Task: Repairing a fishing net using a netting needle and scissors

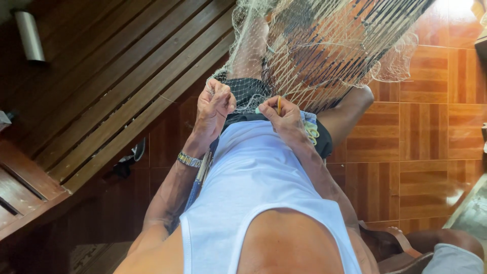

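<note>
A pale fishing net (pixel 324 45) stretches away from my lap over my knees. My left hand (pixel 214 107) is closed, pinching the net's near edge with thumb and fingers. My right hand (pixel 284 115) is closed on a thin yellow netting needle (pixel 278 104) held upright against the mesh. The two hands sit close together, just above my white sleeveless shirt (pixel 258 187). A metal watch band (pixel 189 160) circles my left wrist. Loose yellowish twine (pixel 311 132) lies by my right hip.
A dark wooden slatted bench (pixel 106 91) runs along my left. Brown parquet-pattern floor tiles (pixel 426 137) spread on my right. A dark object (pixel 129 160) lies on the floor under the bench edge. A metal cylinder (pixel 29 35) shows at the upper left.
</note>
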